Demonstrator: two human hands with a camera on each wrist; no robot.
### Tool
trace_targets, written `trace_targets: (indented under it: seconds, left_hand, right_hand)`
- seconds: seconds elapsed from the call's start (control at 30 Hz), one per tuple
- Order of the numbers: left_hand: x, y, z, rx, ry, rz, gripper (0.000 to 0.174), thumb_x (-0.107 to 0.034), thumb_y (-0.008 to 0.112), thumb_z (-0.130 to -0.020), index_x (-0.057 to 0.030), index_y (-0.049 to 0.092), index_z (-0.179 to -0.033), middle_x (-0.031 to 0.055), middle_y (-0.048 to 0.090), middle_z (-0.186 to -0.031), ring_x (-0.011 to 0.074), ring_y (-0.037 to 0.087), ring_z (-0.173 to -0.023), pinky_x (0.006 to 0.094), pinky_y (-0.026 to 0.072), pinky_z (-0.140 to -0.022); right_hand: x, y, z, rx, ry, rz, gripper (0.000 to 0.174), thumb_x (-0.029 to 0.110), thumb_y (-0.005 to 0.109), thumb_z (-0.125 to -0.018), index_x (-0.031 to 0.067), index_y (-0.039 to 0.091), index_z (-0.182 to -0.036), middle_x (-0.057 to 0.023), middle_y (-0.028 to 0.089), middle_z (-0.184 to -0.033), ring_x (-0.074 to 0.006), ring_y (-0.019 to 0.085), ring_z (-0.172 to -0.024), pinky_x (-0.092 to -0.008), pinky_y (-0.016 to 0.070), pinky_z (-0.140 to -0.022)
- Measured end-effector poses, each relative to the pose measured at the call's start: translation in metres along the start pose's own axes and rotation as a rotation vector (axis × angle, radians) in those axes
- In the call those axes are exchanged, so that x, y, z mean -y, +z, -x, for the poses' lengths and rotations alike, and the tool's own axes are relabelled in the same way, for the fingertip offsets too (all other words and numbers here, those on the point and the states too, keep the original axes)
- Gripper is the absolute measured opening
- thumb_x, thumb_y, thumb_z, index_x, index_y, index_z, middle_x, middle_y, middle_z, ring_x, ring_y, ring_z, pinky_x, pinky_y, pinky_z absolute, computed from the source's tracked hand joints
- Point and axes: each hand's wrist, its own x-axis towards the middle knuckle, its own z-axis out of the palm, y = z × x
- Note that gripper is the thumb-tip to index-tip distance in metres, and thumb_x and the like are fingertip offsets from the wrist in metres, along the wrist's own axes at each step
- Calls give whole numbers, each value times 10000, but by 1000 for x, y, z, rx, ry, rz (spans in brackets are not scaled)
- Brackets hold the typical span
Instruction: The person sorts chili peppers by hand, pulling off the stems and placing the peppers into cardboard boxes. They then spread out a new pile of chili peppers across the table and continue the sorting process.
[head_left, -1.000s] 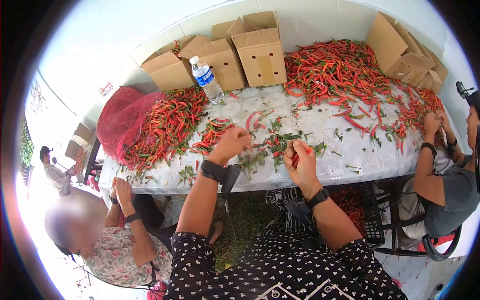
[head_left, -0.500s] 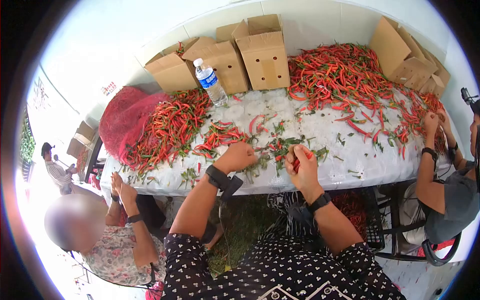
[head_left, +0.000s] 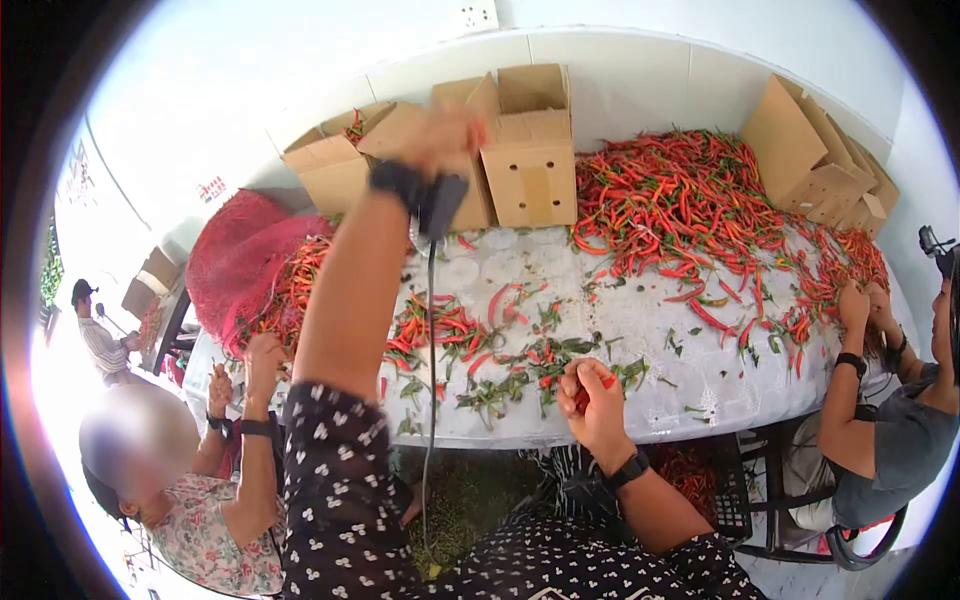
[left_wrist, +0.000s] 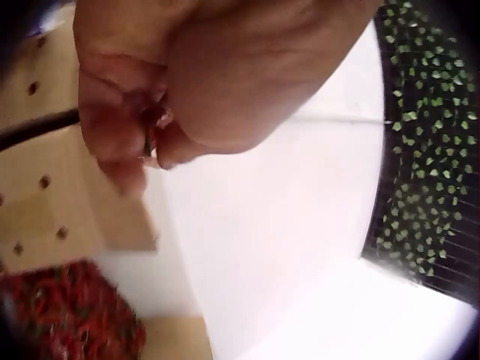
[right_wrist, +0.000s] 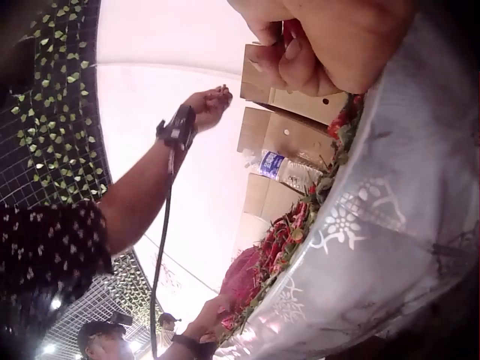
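Note:
Raised over the cardboard boxes, my blurred left hand [head_left: 435,145] has curled fingers, with a reddish tip at its fingertips that looks like a chili. In the left wrist view a small dark green bit shows between the fingers of that hand [left_wrist: 202,82]; the palm hides most of it. My right hand [head_left: 600,415], above the front of the table, grips red chilies [head_left: 582,400]; a chili [right_wrist: 289,34] shows between its fingers in the right wrist view. Stems and leaves [head_left: 490,395] lie beside it, left of the hand.
Chili heaps [head_left: 680,200] cover the back right, with a red net [head_left: 235,260] at the left. Cardboard boxes [head_left: 535,175] line the wall. A water bottle [right_wrist: 289,169] stands before them. People sit at both sides; a cable [head_left: 431,400] hangs from my left wrist.
My left hand has risen from the small chili pile, forward to the boxes, its forearm now covering the bottle. My right hand still grips its chilies. The head view has tilted up.

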Motion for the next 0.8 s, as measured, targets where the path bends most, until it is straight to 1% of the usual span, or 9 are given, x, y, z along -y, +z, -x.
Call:
trace_targets:
  seconds: [0.07,0.1,0.17,0.23,0.27,0.33,0.43,0.53,0.8]
  left_hand:
    - [29,-7,-26,-305,135,-398,221,-215,505,-807,-28,561,-910,166,584,-697,265,583,-651,397,463,-565]
    - [28,8,-28,-290,130,-383,221,-215,505,-807,-28,561,-910,166,584,-697,265,583,-651,397,463,-565]
    - [10,42,-35,-919,-185,-112,299,-222,516,-805,-40,521,-1042,185,595,-821,301,603,-722,404,484,-604]
    - [-36,71,14,-501,-88,-103,308,-237,532,-789,-66,545,-1045,189,588,-939,336,594,-805,421,487,-689]
    - [-39,100,30,-418,63,-6,291,-246,551,-774,-92,564,-1021,178,589,-962,343,576,-862,438,465,-760]
    - [-68,143,72,-121,157,240,282,-220,601,-756,-75,581,-998,139,573,-1013,297,531,-989,382,411,-870]
    - [-91,197,112,0,371,432,327,-183,626,-710,-75,576,-1014,135,539,-993,323,504,-965,391,413,-838]
    - [-109,202,151,120,285,334,302,-145,616,-687,-59,569,-972,140,525,-942,334,496,-926,401,420,-788]
    - [-110,153,286,55,133,242,217,-86,616,-667,-64,554,-875,121,506,-863,310,493,-844,396,418,-710]
  right_hand:
    - [-1,1,0,-22,-18,-35,155,176,486,-895,33,520,-846,-46,478,-639,-139,446,-494,-243,336,-436]
    - [0,0,0,-1,-17,-35,162,186,492,-893,33,521,-848,-44,473,-646,-139,442,-497,-240,339,-442]
    - [0,-3,1,-12,-14,-36,160,188,495,-891,36,521,-848,-42,472,-645,-139,440,-498,-239,339,-443]
    - [-1,-1,-1,-7,-43,-43,149,185,502,-887,43,526,-846,-40,475,-641,-138,439,-495,-239,339,-441]
    - [-1,1,-1,-11,-37,-46,149,185,502,-887,43,526,-846,-40,475,-641,-138,439,-495,-239,339,-441]
    - [0,4,-1,-44,-42,-50,144,144,478,-893,27,528,-826,-47,478,-616,-134,429,-477,-237,351,-431]
    - [-1,4,0,-47,-54,-50,139,146,482,-892,29,526,-830,-49,481,-618,-138,433,-475,-238,348,-419]
    - [-4,3,1,-52,-87,-52,141,158,487,-892,36,529,-835,-49,487,-623,-142,442,-468,-235,338,-399]
    - [-5,1,-1,-19,-105,63,150,179,494,-887,38,530,-853,-28,483,-605,-125,440,-449,-225,274,-369]
